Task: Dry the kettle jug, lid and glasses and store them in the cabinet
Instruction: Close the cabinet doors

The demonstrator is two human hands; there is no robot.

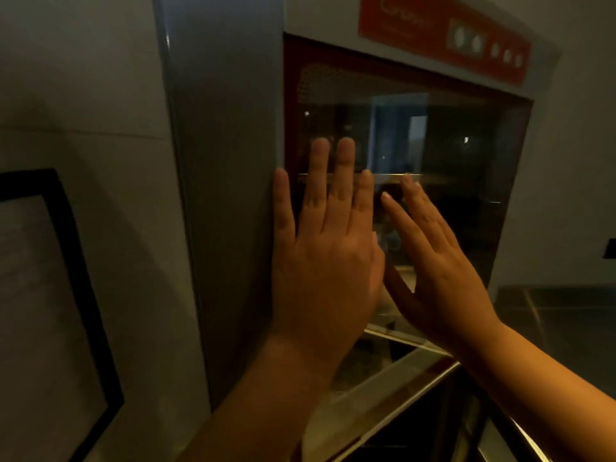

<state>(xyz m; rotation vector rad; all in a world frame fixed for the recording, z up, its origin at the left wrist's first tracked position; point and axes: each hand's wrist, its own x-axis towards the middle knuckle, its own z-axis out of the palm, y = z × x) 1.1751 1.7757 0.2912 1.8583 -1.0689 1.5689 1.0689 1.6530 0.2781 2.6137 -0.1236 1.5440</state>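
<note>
A tall grey cabinet (pixel 226 161) with a dark glass door (pixel 450 155) fills the middle of the head view. My left hand (pixel 328 248) lies flat on the glass near the door's left edge, fingers spread. Beside it, my right hand (pixel 436 261) also presses flat against the glass. Neither hand holds anything. Faint shapes show behind the dark glass; the kettle jug, lid and glasses cannot be made out.
A red control panel (pixel 443 35) with small round buttons runs above the door. A second glass door (pixel 400 395) with a metal frame sits below. A black-framed panel (pixel 66 295) hangs on the wall at left. A dark counter (pixel 560 315) lies at right.
</note>
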